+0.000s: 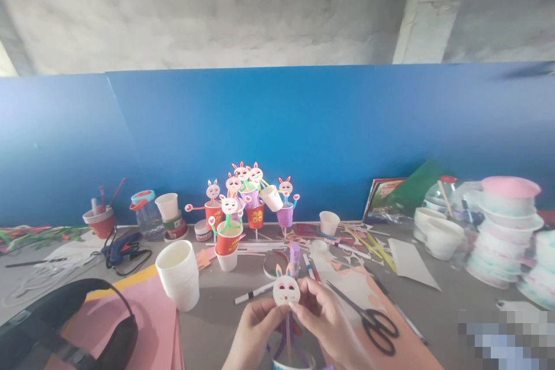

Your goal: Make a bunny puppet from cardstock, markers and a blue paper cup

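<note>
Low in the middle of the head view, a round white paper rabbit face (286, 292) with upright pink-edged ears is pinched from both sides. My left hand (255, 326) grips its lower left edge between thumb and fingers. On the lower right edge, the thumb of my right hand (321, 315) presses in the same way. A thin stick (288, 338) and purple strips hang below the face, over a paper cup (293, 364) cut off by the bottom edge. Black scissors (373, 324) lie right of my right hand.
Finished rabbit cups (229, 237) stand together at the back by a blue partition (269, 121). A white cup stack (178, 274) rises left of my hands. Pink paper (147, 324) and a dark headset (65, 324) lie front left. Stacked bowls (503, 237) fill the right side.
</note>
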Demonstrator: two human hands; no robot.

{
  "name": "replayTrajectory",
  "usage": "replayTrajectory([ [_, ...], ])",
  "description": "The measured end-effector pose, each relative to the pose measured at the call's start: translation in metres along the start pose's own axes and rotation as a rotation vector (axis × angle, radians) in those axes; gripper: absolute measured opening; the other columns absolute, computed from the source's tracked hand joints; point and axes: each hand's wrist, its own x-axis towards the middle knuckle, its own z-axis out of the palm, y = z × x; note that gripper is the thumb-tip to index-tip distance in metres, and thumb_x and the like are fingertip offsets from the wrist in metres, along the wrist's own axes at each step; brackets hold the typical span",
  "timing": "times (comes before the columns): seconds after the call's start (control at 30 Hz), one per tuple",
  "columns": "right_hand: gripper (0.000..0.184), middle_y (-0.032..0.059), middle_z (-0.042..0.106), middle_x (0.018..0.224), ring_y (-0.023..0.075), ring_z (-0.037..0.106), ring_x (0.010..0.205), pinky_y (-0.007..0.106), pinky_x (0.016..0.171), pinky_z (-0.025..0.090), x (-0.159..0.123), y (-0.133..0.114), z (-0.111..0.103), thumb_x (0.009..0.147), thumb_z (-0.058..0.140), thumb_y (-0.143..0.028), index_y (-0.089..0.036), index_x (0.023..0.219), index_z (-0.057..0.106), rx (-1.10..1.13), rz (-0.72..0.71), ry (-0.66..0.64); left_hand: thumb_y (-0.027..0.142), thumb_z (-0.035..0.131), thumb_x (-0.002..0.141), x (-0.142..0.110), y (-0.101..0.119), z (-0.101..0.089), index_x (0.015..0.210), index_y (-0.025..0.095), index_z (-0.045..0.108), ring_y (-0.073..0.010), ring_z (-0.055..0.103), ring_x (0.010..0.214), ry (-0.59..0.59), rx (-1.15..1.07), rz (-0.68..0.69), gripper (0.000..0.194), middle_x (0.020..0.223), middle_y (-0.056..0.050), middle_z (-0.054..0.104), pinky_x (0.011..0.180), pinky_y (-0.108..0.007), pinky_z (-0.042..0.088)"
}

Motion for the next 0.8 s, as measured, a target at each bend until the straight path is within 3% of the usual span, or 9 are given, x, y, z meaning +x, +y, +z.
replayTrajectory([
  [0.17, 0.032, -0.0007, 0.059, 0.072, 0.0153, 0.055, 0.062, 0.026, 0.058, 0.045, -0.002, -0.006, 0.002, 0.086, 0.062, -0.052, -0.021, 0.081, 0.057, 0.066, 0.041, -0.032, 0.063, 0.073, 0.072, 0.001, -0.006, -0.002, 0.075, 0.01, 0.079, -0.0188, 0.062, 0.062, 0.027, 0.026, 0.029, 0.053, 0.058, -0.008, 0.069, 0.062, -0.026, 0.048],
  [0.47, 0.033, -0.0013, 0.055, 0.074, 0.0139, 0.048, 0.063, 0.025, 0.057, 0.04, -0.001, 0.0, -0.005, 0.089, 0.058, -0.052, -0.021, 0.078, 0.054, 0.053, 0.074, -0.027, 0.062, 0.072, 0.071, -0.005, 0.01, 0.004, 0.066, 0.014, 0.076, -0.013, 0.052, 0.053, 0.081, 0.051, 0.051, 0.049, 0.058, -0.005, 0.07, 0.062, -0.024, 0.047],
  [0.6, 0.035, -0.0031, 0.051, 0.069, 0.0131, 0.048, 0.06, 0.025, 0.055, 0.037, -0.001, -0.002, -0.002, 0.086, 0.062, -0.054, -0.021, 0.078, 0.055, 0.1, 0.07, -0.032, 0.064, 0.072, 0.07, -0.007, 0.013, 0.006, 0.067, 0.013, 0.077, -0.0144, 0.054, 0.055, 0.085, 0.047, 0.035, 0.051, 0.056, -0.006, 0.068, 0.061, -0.025, 0.047],
  [0.8, 0.033, -0.0043, 0.052, 0.065, 0.0129, 0.051, 0.057, 0.025, 0.055, 0.037, -0.002, -0.003, 0.003, 0.085, 0.067, -0.051, -0.02, 0.078, 0.056, 0.183, 0.067, -0.05, 0.065, 0.071, 0.071, -0.002, 0.001, 0.003, 0.073, 0.01, 0.079, -0.019, 0.061, 0.063, 0.057, 0.035, 0.044, 0.055, 0.058, -0.007, 0.067, 0.063, -0.026, 0.048],
])
